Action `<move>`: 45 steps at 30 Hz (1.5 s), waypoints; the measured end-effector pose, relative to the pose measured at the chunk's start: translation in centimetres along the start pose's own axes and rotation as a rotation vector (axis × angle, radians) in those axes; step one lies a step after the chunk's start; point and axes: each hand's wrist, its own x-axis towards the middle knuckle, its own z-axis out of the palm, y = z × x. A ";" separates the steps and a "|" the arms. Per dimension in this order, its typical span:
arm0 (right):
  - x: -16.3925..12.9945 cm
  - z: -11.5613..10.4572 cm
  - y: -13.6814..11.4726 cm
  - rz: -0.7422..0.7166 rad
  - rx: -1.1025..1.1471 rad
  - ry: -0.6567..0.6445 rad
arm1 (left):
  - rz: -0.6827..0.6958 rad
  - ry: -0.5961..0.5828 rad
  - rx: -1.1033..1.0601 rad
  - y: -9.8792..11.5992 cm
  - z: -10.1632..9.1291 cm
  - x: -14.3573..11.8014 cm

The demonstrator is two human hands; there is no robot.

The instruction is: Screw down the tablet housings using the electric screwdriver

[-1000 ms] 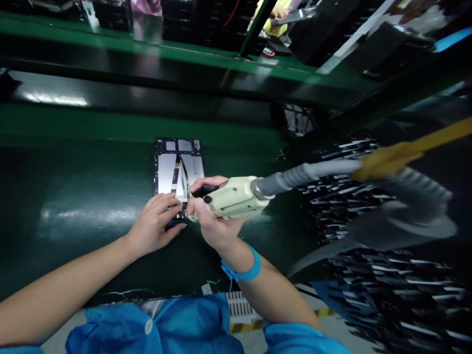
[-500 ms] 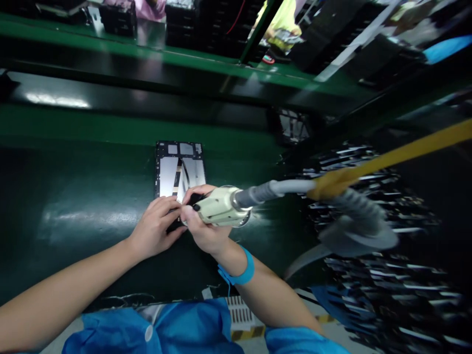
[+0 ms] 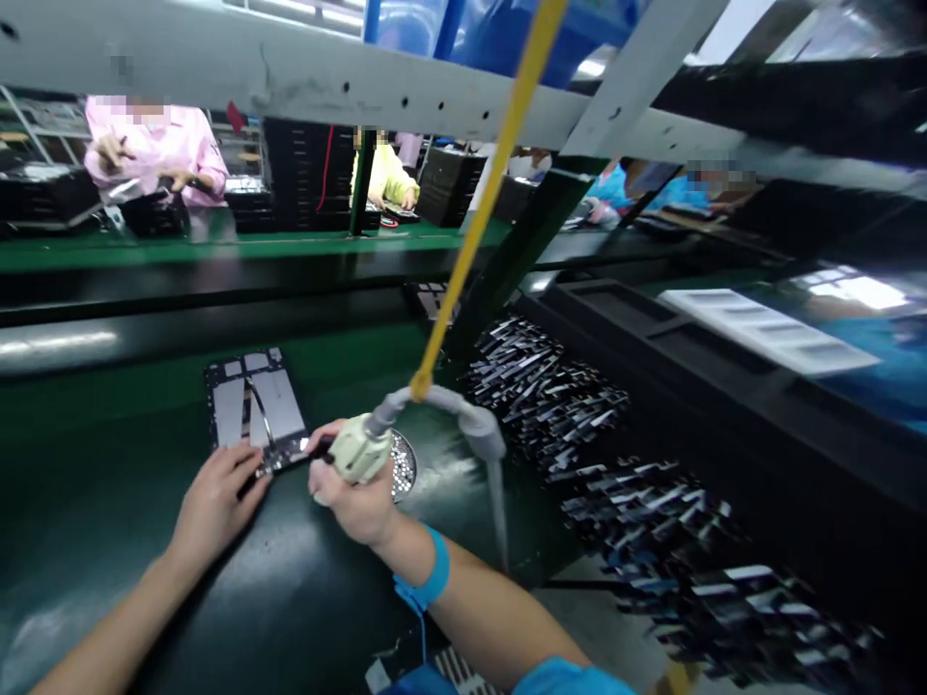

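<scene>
The left hand (image 3: 217,502) pressed flat to steady the opened tablet (image 3: 253,410) on the desk (image 3: 108,502), while the right hand (image 3: 354,497) gripped a cable-hung electric screwdriver (image 3: 358,449) at its edge.

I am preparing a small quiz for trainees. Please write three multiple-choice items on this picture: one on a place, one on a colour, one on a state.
1. Where does the left hand rest?
A. on the near edge of the opened tablet
B. on the dish of screws
C. on the yellow cord

2. What colour is the wristband on the right arm?
A. red
B. blue
C. white

3. What is the state of the right hand?
A. open and flat
B. closed around the cream electric screwdriver
C. out of view

Answers:
1 A, its fingers lie on the tablet's near edge.
2 B, the band is plainly blue.
3 B, the fingers wrap the tool's body.
</scene>
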 end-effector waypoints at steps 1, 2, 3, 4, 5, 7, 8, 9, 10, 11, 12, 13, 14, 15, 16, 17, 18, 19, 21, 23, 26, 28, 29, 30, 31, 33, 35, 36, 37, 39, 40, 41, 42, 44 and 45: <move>0.4 -0.8 0.1 -0.005 -0.012 0.024 | -0.036 -0.019 0.058 -2.3 -0.2 1.3; 0.7 -1.7 0.3 -0.019 -0.032 0.043 | -0.085 -0.047 0.121 -4.6 -0.5 2.6; 1.1 -2.5 0.5 -0.032 -0.055 0.055 | -0.140 -0.073 0.186 -6.9 -0.9 4.0; 1.4 -3.3 0.8 -0.039 -0.078 0.061 | -0.174 -0.074 0.224 -8.9 -1.4 5.2; 1.6 -4.0 1.1 -0.043 -0.100 0.067 | -0.205 -0.067 0.257 -10.6 -1.9 6.4; 1.9 -5.3 1.5 -0.045 -0.138 0.080 | -0.248 -0.045 0.299 -12.8 -2.7 8.1; 1.9 -5.9 1.5 -0.046 -0.155 0.088 | -0.259 -0.036 0.310 -13.2 -2.8 8.8; 1.9 -6.4 1.5 -0.050 -0.168 0.098 | -0.261 -0.031 0.314 -13.2 -2.7 9.2; 1.8 -6.9 1.3 -0.056 -0.176 0.111 | -0.254 -0.031 0.307 -12.9 -2.3 9.6; 1.7 -7.3 1.1 -0.064 -0.180 0.123 | -0.237 -0.038 0.292 -12.2 -1.6 10.0; 1.6 -7.7 0.8 -0.076 -0.182 0.129 | -0.214 -0.051 0.269 -11.2 -0.8 10.3; 1.5 -8.0 0.5 -0.091 -0.183 0.129 | -0.187 -0.068 0.241 -10.1 0.3 10.5; 1.4 -8.3 0.2 -0.107 -0.187 0.123 | -0.159 -0.087 0.210 -8.8 1.4 10.8; 1.3 -8.6 0.0 -0.122 -0.196 0.115 | -0.133 -0.104 0.181 -7.5 2.6 10.9; 1.2 -8.8 -0.3 -0.133 -0.210 0.112 | -0.111 -0.119 0.157 -6.1 3.7 10.9; 1.1 -9.1 -0.4 -0.135 -0.228 0.117 | -0.096 -0.126 0.134 -4.8 4.7 10.7; 1.0 -9.3 -0.5 -0.129 -0.246 0.127 | -0.090 -0.121 0.108 -3.6 5.5 10.3; 0.9 -9.5 -0.6 -0.119 -0.259 0.139 | -0.084 -0.109 0.080 -2.5 6.0 9.7; 0.8 -9.8 -0.7 -0.093 -0.270 0.144 | -0.077 -0.064 0.018 -0.7 6.2 7.7; 0.6 -10.0 -0.8 -0.075 -0.264 0.128 | -0.074 -0.022 -0.023 0.3 5.6 5.1; 0.5 -9.8 -1.2 -0.059 -0.269 0.125 | -0.117 -0.007 -0.045 0.9 3.8 1.9; 0.6 -9.7 -1.5 -0.065 -0.294 0.109 | -0.172 -0.026 -0.049 0.9 2.7 1.1; 0.6 -9.7 -1.7 -0.072 -0.307 0.093 | -0.202 -0.036 -0.048 0.9 2.2 1.2; 0.7 -9.8 -1.9 -0.084 -0.318 0.072 | -0.227 -0.052 -0.049 1.0 1.8 1.6; 0.9 -10.0 -2.0 -0.100 -0.325 0.048 | -0.247 -0.081 -0.058 1.0 1.5 2.4; 1.2 -10.5 -2.3 -0.125 -0.332 0.011 | -0.294 -0.172 -0.104 1.3 1.3 5.0; 1.6 -11.1 -2.4 -0.139 -0.334 0.008 | -0.354 -0.283 -0.165 1.9 1.7 8.7; 1.8 -11.3 -2.4 -0.144 -0.333 0.019 | -0.379 -0.335 -0.187 2.2 2.3 10.8; 1.9 -11.5 -2.4 -0.144 -0.329 0.037 | -0.376 -0.375 -0.200 2.7 3.1 13.0; 1.9 -11.8 -2.5 -0.141 -0.319 0.068 | -0.350 -0.439 -0.224 3.6 5.4 17.6; 1.9 -11.8 -2.5 -0.143 -0.321 0.077 | -0.341 -0.469 -0.235 4.1 6.9 19.9; 1.7 -11.9 -2.5 -0.146 -0.332 0.075 | -0.338 -0.492 -0.243 4.7 8.4 22.0; 1.6 -11.9 -2.4 -0.148 -0.354 0.061 | -0.345 -0.510 -0.249 5.2 10.0 24.0; 1.2 -12.1 -2.2 -0.150 -0.409 0.014 | -0.377 -0.544 -0.262 6.3 13.3 27.6; 1.0 -12.2 -2.0 -0.154 -0.420 -0.009 | -0.400 -0.556 -0.271 6.8 14.9 29.2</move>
